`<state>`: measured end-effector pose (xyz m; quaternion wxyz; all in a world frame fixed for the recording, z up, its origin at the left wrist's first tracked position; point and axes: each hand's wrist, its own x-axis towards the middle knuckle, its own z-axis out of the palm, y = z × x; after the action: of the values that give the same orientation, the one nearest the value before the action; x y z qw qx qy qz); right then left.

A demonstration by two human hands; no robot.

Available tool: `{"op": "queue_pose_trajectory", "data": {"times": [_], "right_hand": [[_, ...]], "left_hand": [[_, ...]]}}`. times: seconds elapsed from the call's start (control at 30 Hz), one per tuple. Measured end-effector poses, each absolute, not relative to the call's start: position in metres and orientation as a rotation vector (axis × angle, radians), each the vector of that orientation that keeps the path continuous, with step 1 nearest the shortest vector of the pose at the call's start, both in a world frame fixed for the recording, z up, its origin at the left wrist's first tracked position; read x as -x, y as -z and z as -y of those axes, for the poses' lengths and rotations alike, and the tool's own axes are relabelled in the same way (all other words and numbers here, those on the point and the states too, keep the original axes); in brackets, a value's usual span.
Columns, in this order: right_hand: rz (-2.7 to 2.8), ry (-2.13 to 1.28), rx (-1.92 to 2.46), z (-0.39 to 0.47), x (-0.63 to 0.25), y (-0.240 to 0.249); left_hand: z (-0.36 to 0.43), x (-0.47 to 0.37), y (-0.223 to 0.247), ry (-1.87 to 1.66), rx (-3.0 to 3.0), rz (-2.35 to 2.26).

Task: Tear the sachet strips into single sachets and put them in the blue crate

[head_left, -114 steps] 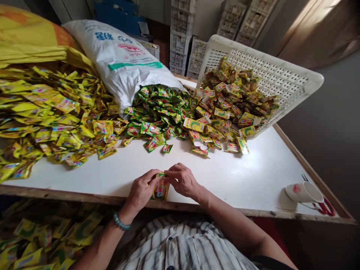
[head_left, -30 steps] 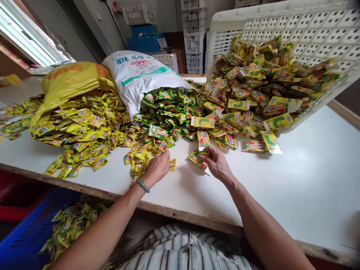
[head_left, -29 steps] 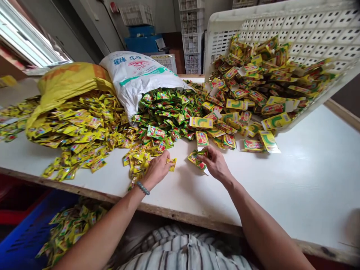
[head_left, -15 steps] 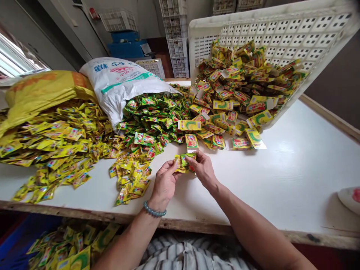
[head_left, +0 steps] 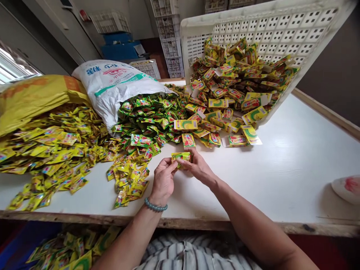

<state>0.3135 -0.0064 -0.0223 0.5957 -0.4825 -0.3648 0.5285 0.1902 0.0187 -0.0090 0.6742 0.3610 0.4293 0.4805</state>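
Note:
Over the white table, both hands meet on a small yellow-green sachet [head_left: 180,155]. My left hand [head_left: 163,179], with a beaded bracelet at the wrist, pinches its left end. The fingers of my right hand [head_left: 199,167] close round the right end, with the thumb across the front. Whether more sachets or a box lie behind it is hidden by the fingers. Just beyond the hands, a small yellow-and-red box [head_left: 188,141] lies at the edge of the box pile. To the left is a small heap of yellow sachets [head_left: 131,183].
A white sack [head_left: 112,80] spills green sachets [head_left: 152,120]; a yellow sack [head_left: 42,93] lies by more yellow sachets [head_left: 56,142]. The tilted white crate [head_left: 267,26] holds many small boxes [head_left: 233,82]. A rounded white object [head_left: 347,189] sits at right. Below the table edge, a blue bin [head_left: 30,243] holds packets.
The two hands have drawn closer together, and the right thumb has slid left along the sachet. Separate yellow and green sachets showed before; now one yellow-green front shows. The view has shifted slightly.

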Motion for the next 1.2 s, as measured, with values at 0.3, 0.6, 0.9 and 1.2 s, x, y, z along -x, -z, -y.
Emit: {"op": "queue_pose_trajectory", "data": {"times": [0.3, 0.6, 0.9, 1.2], "right_hand": [[0.798, -0.872, 1.247, -0.005, -0.352, 0.017], [1.168, -0.301, 1.938, -0.003, -0.365, 0.032], [0.895, -0.759, 1.547, -0.01, -0.37, 0.032], [0.738, -1.008, 1.176, -0.014, -0.37, 0.037]], "left_hand": [[-0.065, -0.182, 0.012, -0.691, -2.074, -1.077], [-0.058, -0.175, 0.017, -0.19, -2.643, -1.043], [-0.049, -0.189, 0.021, -0.268, -2.432, -1.167], [-0.051, -0.177, 0.029, -0.577, -1.551, -1.081]]}}
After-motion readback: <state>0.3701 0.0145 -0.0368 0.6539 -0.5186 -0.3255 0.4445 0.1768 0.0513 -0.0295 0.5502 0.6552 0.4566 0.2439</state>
